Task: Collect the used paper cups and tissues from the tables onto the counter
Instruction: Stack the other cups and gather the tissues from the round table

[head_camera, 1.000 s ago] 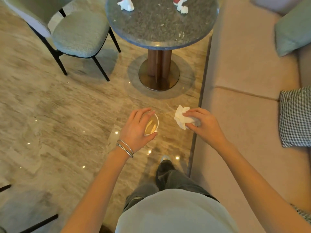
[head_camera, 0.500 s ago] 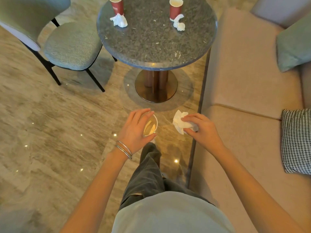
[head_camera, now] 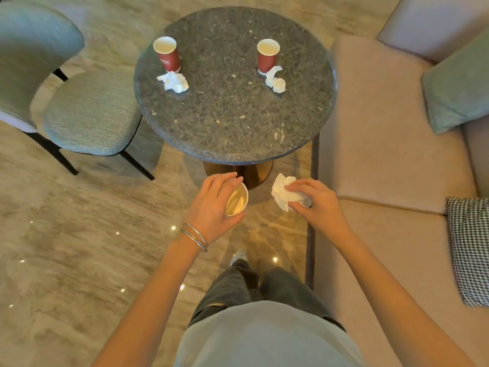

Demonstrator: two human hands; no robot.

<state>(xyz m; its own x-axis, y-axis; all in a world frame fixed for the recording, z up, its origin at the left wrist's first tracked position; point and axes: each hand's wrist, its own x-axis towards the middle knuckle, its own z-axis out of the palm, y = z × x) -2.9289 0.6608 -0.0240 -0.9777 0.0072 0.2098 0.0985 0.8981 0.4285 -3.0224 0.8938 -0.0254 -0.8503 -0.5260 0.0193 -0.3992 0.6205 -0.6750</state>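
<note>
floor (head_camera: 79,247): glossy marble | round stone table (head_camera: 232,133) | green chair (head_camera: 79,112) left | beige sofa (head_camera: 383,128) right

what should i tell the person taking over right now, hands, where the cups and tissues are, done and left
Left hand: closed around a paper cup, tilted.
Right hand: closed on a crumpled tissue.
On the round table: two red cups, left and right, both upright, each with a crumpled tissue at its base, left and right.
Done: one cup and one tissue picked up.
Left: carry them to the counter (not in view), then clear the two cups and two tissues from the table.
</note>
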